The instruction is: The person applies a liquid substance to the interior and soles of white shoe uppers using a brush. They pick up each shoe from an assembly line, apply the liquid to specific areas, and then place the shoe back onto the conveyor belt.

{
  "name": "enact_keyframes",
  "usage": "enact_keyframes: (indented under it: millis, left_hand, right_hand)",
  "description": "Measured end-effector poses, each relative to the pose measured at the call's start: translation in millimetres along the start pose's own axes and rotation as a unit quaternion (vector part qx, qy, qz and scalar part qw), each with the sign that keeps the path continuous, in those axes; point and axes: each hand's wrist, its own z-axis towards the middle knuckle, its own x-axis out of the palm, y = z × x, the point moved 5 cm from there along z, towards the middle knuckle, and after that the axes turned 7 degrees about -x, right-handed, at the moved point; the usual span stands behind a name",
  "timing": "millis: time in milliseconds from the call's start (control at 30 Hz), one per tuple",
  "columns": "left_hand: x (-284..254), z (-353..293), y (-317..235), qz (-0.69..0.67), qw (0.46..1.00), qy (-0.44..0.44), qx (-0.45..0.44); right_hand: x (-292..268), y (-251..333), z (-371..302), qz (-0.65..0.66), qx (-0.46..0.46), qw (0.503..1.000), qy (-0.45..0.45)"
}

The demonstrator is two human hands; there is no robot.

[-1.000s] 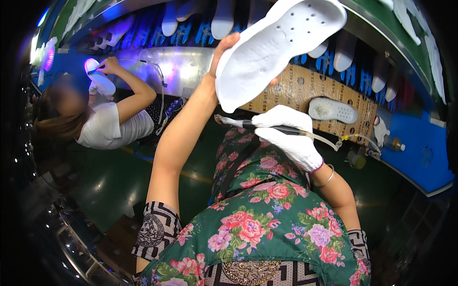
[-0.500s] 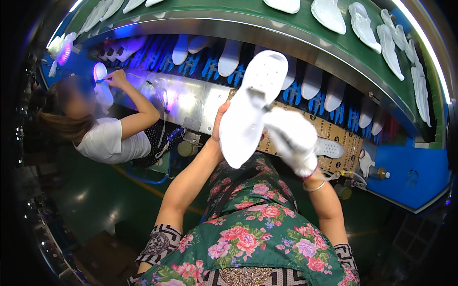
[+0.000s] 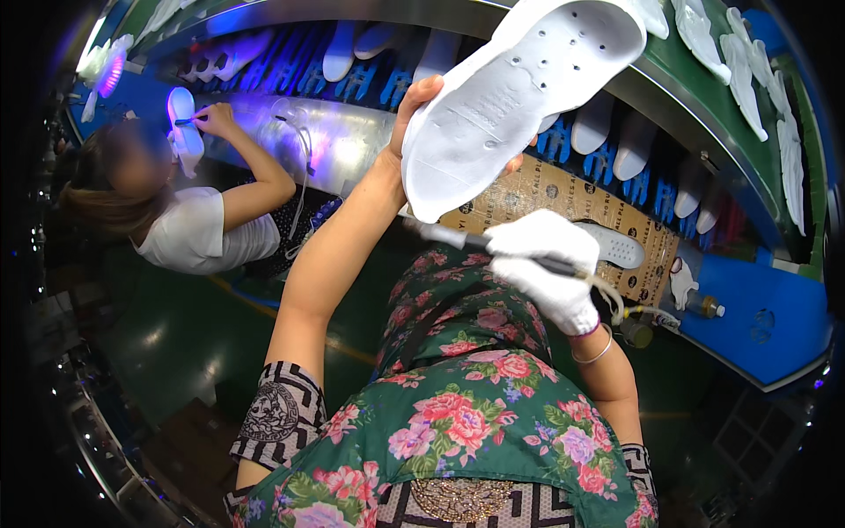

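A white shoe sole (image 3: 506,110) with several small holes in its upper part is tilted up in front of me, its inner face toward me. My left hand (image 3: 407,128) grips it from behind, the thumb on its left edge and fingertips showing at its right edge. Below it, my right hand (image 3: 546,268), in a white knitted glove, is closed around a dark-handled brush (image 3: 475,239) with a pale tube trailing from its rear. The brush's blurred tip points left, apart from the sole.
Printed cardboard (image 3: 563,198) covers the bench, with a grey perforated sole (image 3: 619,245) on it. Behind stands a rack of blue clamps (image 3: 635,187) under a green conveyor (image 3: 704,114) carrying white soles. A bottle (image 3: 704,305) lies right. At left a co-worker (image 3: 216,211) holds another sole.
My left hand has raised the sole and turned its inner face toward me. My right hand has dropped away from it, and the brush now shows clear of the sole.
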Motion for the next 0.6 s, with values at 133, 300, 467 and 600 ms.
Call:
enact_keyframes:
  millis: [133, 300, 467, 600]
  left_hand:
    - [-9, 1, 0, 0.026, 0.999, -0.023, -0.022]
    - [5, -24, -19, 0.087, 0.993, -0.086, 0.009]
    - [29, -8, -77, 0.170, 0.980, 0.077, 0.067]
    - [7, 50, -136, -0.009, 0.988, -0.015, 0.150]
  right_hand:
    - [1, -16, 2, -0.021, 0.114, 0.993, -0.023]
    - [-16, -42, -36, 0.374, 0.255, 0.882, -0.134]
    - [-46, -63, -57, 0.341, 0.208, 0.857, -0.325]
    - [-26, -94, -66, 0.353, 0.278, 0.823, -0.349]
